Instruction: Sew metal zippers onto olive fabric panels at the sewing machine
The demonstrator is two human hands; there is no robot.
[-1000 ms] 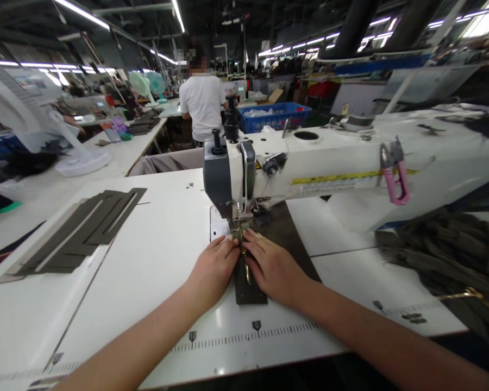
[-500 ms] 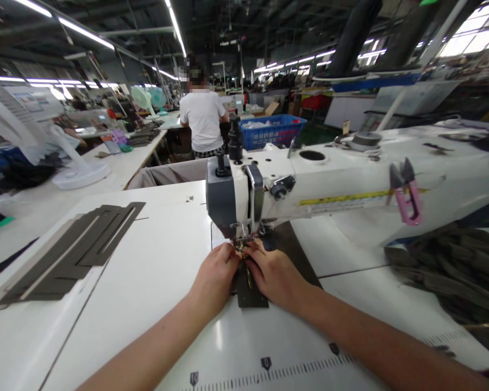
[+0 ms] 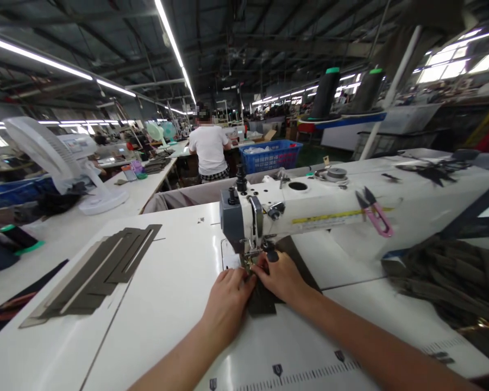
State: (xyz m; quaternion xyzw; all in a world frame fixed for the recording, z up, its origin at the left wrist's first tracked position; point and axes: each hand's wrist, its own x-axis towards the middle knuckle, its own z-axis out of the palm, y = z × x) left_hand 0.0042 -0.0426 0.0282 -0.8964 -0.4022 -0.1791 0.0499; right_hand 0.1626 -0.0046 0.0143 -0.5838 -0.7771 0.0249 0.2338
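Observation:
The head of a white and grey sewing machine point(image 3: 233, 220) stands right in front of me, its needle area just above my fingertips. Under it lies a dark olive fabric piece point(image 3: 264, 305), with a small gold-coloured metal part point(image 3: 250, 263) by the presser foot that I cannot make out clearly. My left hand point(image 3: 227, 297) is closed on the fabric just in front of the foot, thumb and fingers together. With thumb and fingers pinched, my right hand point(image 3: 284, 276) holds the fabric close to the foot's right side. The fingertips partly hide the stitching spot.
Stacked olive fabric pieces point(image 3: 101, 271) lie on the table at left. Pink-handled thread snips point(image 3: 377, 214) rest against the machine arm. Bunched dark cloth point(image 3: 452, 277) sits at right. A white fan point(image 3: 101, 201), a blue basket point(image 3: 264, 157) and a person in white point(image 3: 209, 149) are beyond.
The view has tilted up and shifted. My left hand has moved over the fabric's front part, covering the gold zipper strip that showed earlier. My right hand remains by the presser foot.

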